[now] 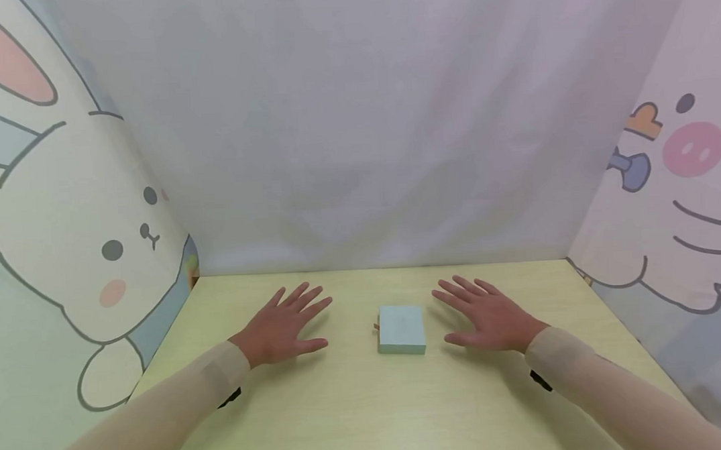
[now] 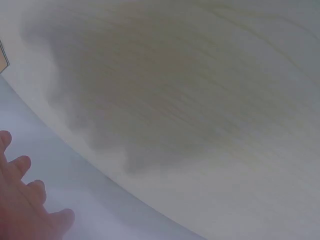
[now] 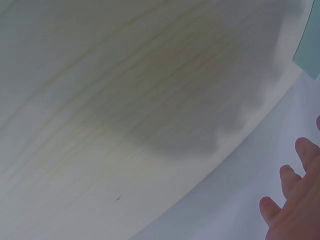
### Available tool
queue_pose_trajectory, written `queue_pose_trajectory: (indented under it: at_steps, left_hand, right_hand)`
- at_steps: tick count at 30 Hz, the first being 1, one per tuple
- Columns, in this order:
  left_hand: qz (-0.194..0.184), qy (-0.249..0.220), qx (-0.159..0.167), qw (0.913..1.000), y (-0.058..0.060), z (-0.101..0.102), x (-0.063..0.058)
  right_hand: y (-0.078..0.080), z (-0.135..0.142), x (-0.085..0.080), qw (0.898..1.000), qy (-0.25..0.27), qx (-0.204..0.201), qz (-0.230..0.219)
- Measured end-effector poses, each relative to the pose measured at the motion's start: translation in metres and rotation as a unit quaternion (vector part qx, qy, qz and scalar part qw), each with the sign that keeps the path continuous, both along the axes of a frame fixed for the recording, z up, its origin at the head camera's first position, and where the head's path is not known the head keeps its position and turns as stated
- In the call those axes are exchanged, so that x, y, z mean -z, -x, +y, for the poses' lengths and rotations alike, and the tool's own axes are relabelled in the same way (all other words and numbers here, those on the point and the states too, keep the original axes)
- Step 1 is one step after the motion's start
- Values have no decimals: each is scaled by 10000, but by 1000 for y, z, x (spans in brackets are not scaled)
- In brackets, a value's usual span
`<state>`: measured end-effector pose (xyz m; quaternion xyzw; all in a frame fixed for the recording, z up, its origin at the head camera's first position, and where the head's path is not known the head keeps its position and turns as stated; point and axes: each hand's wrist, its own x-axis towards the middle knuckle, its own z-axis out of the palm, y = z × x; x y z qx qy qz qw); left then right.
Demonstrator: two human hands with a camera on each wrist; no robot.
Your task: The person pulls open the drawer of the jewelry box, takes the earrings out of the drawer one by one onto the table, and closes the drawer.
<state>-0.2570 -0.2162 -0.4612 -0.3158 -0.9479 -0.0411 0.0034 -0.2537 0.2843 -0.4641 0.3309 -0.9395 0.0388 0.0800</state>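
A flat, light blue square box (image 1: 401, 328) lies on the pale wooden table between the two hands, with a small brown tab (image 1: 376, 326) sticking out at its left side. To the left of it, my left hand (image 1: 283, 329) is held palm down with fingers spread, apart from the box. On the other side my right hand (image 1: 485, 319) mirrors that pose, somewhat nearer to the box. Both hands cast shadows on the tabletop. In the right wrist view, a corner of the blue box (image 3: 309, 55) shows at the upper right, above the right hand's fingertips (image 3: 288, 175).
The light wood table (image 1: 399, 411) reaches back to a pale hanging curtain (image 1: 368, 130). Fabric with a cartoon rabbit (image 1: 65, 244) walls the left side. Similar fabric with cartoon animals (image 1: 668, 225) closes the right.
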Motion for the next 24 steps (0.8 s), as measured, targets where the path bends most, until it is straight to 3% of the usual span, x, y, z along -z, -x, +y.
queue_pose_trajectory:
  at_steps: [9, 24]
  left_hand:
    - [-246, -21, 2, 9997, -1, 9, -4]
    - [-443, 107, -26, 9990, 0, 20, -7]
  right_hand:
    - [-1, -14, -4, 9996, -60, 12, -290]
    - [9, -30, 7, 9993, -106, -244, -266]
